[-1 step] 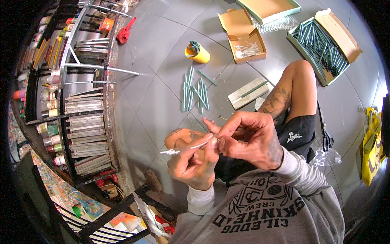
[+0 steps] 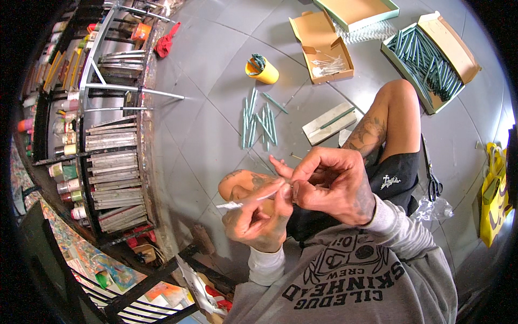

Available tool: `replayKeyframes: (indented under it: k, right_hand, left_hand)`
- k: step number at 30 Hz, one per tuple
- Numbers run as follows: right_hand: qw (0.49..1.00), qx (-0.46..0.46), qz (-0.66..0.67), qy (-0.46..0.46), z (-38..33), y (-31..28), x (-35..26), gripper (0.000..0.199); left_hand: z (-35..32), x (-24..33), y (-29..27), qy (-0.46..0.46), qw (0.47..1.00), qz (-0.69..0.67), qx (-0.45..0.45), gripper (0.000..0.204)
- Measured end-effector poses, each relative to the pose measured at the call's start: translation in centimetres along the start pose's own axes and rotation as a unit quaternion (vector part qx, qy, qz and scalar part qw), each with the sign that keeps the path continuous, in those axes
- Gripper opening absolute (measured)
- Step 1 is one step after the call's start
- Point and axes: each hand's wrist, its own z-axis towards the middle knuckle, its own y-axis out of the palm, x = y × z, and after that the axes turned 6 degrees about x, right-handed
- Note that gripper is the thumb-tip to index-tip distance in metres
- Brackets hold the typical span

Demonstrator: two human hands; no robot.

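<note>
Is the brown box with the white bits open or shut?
Open: the brown box has its lid folded back, so the white bits inside show.

Red cloth (image 2: 165, 43) near grey metal frame (image 2: 108, 87), yellow bag (image 2: 489, 213) far right.

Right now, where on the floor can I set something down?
Bare floor lies between the shelving rack and the green sticks, and between the red cloth and yellow cup. Crowded: upper right, among the open boxes, and around the hands, above the legs.

A rack (image 2: 83, 167) crowded with jars (image 2: 69, 186) suggests a workshop.
</note>
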Motion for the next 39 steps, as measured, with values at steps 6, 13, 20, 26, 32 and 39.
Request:
replayKeyframes:
  k: [6, 13, 20, 26, 32, 39]
  right_hand:
    - [0.982, 0.001, -0.153, -0.115, -0.1, 0.4, 1.6, 0.013]
    - [0.978, -0.032, -0.195, -0.062, -3.0, 1.2, 6.2, 0.005]
    - [0.863, -0.052, -0.501, -0.045, 4.6, -5.7, 20.6, 0.014]
    - [0.681, -0.056, -0.715, -0.149, 8.3, -8.6, 32.0, 0.01]
    - [0.674, -0.121, -0.718, -0.125, 9.0, -9.1, 34.0, 0.008]
    - [0.921, -0.07, -0.374, 0.086, 5.5, -6.8, 21.5, 0.013]
  left_hand:
    - [-0.7, -0.2, -1.2, 0.02, 0.999, -0.002, -0.036, 0.023]
    - [-6.0, -1.7, -4.8, -0.119, 0.989, 0.071, -0.043, 0.028]
    - [-6.7, -3.9, -5.7, -0.348, 0.923, -0.093, 0.136, 0.017]
    - [-5.3, -4.6, -3.1, -0.347, 0.891, -0.229, 0.185, 0.017]
    - [-4.6, -3.6, -2.3, -0.34, 0.878, -0.294, 0.169, 0.019]
    - [-3.9, -2.3, -2.8, -0.335, 0.884, -0.286, 0.157, 0.02]
